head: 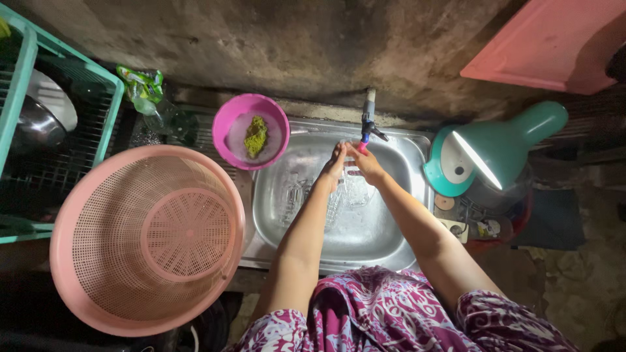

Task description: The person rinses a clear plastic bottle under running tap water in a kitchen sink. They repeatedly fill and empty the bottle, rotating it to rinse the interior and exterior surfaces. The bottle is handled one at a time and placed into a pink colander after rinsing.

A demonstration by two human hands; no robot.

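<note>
Fingers of both hands meet under the tap (367, 124), over the steel sink (398, 215). Left hand (335, 164): fingers extended, loosely together, pressed against the right hand; holds nothing I can make out. Right hand (365, 163): fingers lightly curled just below the spout, touching the left; whether anything is held between the palms I cannot tell. Clear glasses (355, 189) lie in the sink just beneath the hands. Small pink bowl (228, 124) with a green scrubber (255, 135) sits on the sink's left rim. Big pink basket (147, 238) stands left of the sink, just beside it. Teal lamp (495, 153) glows at right. Green crate (26, 72) far left.
</note>
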